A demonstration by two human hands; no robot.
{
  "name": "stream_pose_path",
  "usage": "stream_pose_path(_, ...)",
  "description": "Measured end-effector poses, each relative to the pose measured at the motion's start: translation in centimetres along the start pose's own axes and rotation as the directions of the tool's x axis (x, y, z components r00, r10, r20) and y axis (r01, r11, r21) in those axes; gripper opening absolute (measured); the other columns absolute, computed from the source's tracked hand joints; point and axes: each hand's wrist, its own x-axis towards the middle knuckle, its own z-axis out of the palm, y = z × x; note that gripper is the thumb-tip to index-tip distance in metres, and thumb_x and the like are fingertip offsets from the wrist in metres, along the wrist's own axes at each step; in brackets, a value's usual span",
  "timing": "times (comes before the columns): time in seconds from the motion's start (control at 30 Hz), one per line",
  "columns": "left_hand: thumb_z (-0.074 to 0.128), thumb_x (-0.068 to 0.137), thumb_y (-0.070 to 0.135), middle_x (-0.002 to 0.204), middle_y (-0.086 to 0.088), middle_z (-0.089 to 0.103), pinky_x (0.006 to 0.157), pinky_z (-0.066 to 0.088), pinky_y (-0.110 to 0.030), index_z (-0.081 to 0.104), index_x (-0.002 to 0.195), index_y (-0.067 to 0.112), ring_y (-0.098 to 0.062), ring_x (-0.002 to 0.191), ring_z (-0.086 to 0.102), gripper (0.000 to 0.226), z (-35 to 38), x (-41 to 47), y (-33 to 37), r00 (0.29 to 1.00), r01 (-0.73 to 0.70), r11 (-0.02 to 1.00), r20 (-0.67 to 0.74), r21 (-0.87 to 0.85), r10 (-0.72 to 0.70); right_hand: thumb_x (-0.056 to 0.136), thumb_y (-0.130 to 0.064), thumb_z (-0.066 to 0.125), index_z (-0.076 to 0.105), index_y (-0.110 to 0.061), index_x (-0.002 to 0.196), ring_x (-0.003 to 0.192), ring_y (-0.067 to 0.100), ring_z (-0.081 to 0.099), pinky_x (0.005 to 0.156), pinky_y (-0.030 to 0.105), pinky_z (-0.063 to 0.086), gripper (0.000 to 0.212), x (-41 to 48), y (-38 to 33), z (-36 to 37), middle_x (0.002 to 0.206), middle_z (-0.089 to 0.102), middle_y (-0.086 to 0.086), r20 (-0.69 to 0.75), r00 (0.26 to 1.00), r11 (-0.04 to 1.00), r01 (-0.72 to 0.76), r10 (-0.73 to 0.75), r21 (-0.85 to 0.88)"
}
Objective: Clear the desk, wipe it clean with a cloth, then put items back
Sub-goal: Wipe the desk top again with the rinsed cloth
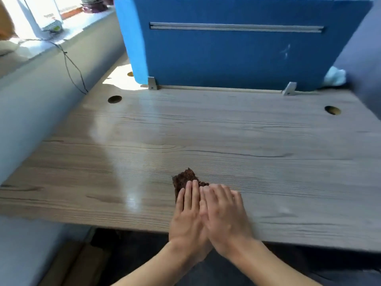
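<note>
Wiping at the near edge of the counter [268, 162]: left hand [188, 215] and right hand [225, 215] flat, side by side, fingers [194, 194] straight and close together, pressing a dark brown cloth [184, 179] bunched just ahead, chiefly under the left. Likely push: forward, toward the blue partition [237, 58].

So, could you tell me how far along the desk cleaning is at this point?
Clearing looks done: the desk carries only the brown cloth. Wiping is in hand: the left hand and right hand press flat on the cloth near the front edge. Left: finishing the wipe and putting the items back; none are on the desk yet.
</note>
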Motion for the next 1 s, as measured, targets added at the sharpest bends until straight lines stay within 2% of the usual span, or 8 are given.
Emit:
stream_pose_path(0.13, -0.024, 0.075, 0.039, 0.157, -0.027, -0.023, 0.120, -0.014, -0.049, -0.011, 0.153, -0.006, -0.039, 0.148, -0.021, 0.091, -0.2, 2.9, 11.5, 0.995, -0.036, 0.999, 0.095, 0.037, 0.033, 0.097, -0.027, 0.039, 0.059, -0.015, 0.114, 0.099, 0.025, 0.058, 0.082, 0.042, 0.047, 0.029, -5.0, 7.2, -3.5, 0.111, 0.062, 0.004, -0.173, 0.902, 0.918, -0.393, 0.395, 0.053)
stream_pose_path(0.23, -0.018, 0.084, 0.050, 0.161, -0.028, -0.009, 0.121, -0.009, -0.049, 0.002, 0.156, -0.003, -0.040, 0.151, -0.012, 0.091, -0.9, 3.8, 16.5, 0.995, 0.011, 0.995, 0.100, -0.104, -0.001, 0.095, -0.018, 0.047, 0.053, -0.005, 0.110, 0.103, 0.035, 0.057, 0.085, 0.046, 0.049, 0.021, -8.1, 10.9, -5.7, 0.114, 0.059, 0.015, -0.108, 0.452, 0.453, -0.786, 0.885, 0.422)
stream_pose_path(0.3, 0.009, 0.101, 0.046, 0.161, -0.022, 0.019, 0.121, 0.008, -0.046, 0.025, 0.155, 0.010, -0.036, 0.151, 0.012, 0.068, -1.9, 3.9, 16.2, 0.999, -0.008, 0.958, 0.030, -0.286, 0.018, 0.095, -0.016, 0.047, 0.048, -0.002, 0.116, 0.109, 0.037, 0.057, 0.089, 0.047, 0.050, 0.025, -9.3, 11.3, -6.4, 0.122, 0.055, 0.018, 0.104, 0.139, 0.046, -0.786, 0.985, 0.616)
stream_pose_path(0.33, 0.021, 0.103, 0.039, 0.155, -0.017, 0.033, 0.118, 0.018, -0.043, 0.036, 0.150, 0.014, -0.033, 0.145, 0.026, 0.055, -2.6, 4.3, 14.9, 0.999, -0.024, 0.928, -0.035, -0.372, 0.012, 0.096, -0.015, 0.048, 0.046, -0.002, 0.121, 0.112, 0.037, 0.055, 0.092, 0.046, 0.049, 0.029, -9.3, 10.6, -6.2, 0.126, 0.052, 0.018, 0.185, 0.084, -0.055, -0.770, 0.979, 0.636)
stream_pose_path(0.4, 0.042, 0.098, 0.025, 0.137, -0.011, 0.048, 0.106, 0.031, -0.040, 0.050, 0.136, 0.013, -0.031, 0.128, 0.042, 0.041, -4.0, 5.4, 11.7, 0.992, -0.015, 0.894, -0.118, -0.448, -0.042, 0.093, -0.011, 0.051, 0.047, -0.004, 0.123, 0.115, 0.034, 0.052, 0.094, 0.042, 0.047, 0.032, -9.5, 8.1, -5.5, 0.128, 0.050, 0.015, 0.105, 0.214, 0.110, -0.794, 0.971, 0.598)
stream_pose_path(0.47, 0.050, 0.088, 0.007, 0.131, -0.009, 0.050, 0.104, 0.037, -0.040, 0.058, 0.129, 0.011, -0.031, 0.122, 0.046, 0.041, -4.9, 6.7, 8.9, 1.000, -0.025, 0.915, -0.025, -0.402, 0.016, 0.087, -0.008, 0.051, 0.051, -0.006, 0.122, 0.112, 0.030, 0.052, 0.094, 0.039, 0.047, 0.035, -9.3, 5.3, -4.4, 0.124, 0.051, 0.011, -0.189, 0.623, 0.630, -0.629, 0.759, 0.456)
stream_pose_path(0.53, 0.049, 0.083, -0.003, 0.129, -0.006, 0.051, 0.101, 0.043, -0.039, 0.062, 0.125, 0.013, -0.029, 0.120, 0.050, 0.047, -5.2, 7.0, 7.1, 0.992, -0.092, 0.929, 0.044, -0.357, 0.115, 0.087, -0.009, 0.047, 0.049, -0.005, 0.131, 0.121, 0.028, 0.050, 0.105, 0.038, 0.045, 0.044, -8.5, 4.5, -2.2, 0.132, 0.051, 0.012, -0.261, 0.888, 0.915, -0.318, 0.379, 0.247)
stream_pose_path(1.0, 0.048, 0.087, 0.006, 0.146, 0.001, 0.040, 0.114, 0.031, -0.039, 0.041, 0.144, 0.021, -0.021, 0.134, 0.038, 0.059, -4.8, 11.8, 15.4, 0.862, -0.425, 0.863, 0.170, -0.273, 0.478, 0.102, -0.030, 0.032, 0.050, -0.012, 0.143, 0.146, 0.014, 0.032, 0.121, 0.036, 0.024, 0.048, -10.3, 17.2, -1.7, 0.153, 0.044, 0.002, -0.121, 0.920, 0.923, -0.381, 0.372, -0.061)
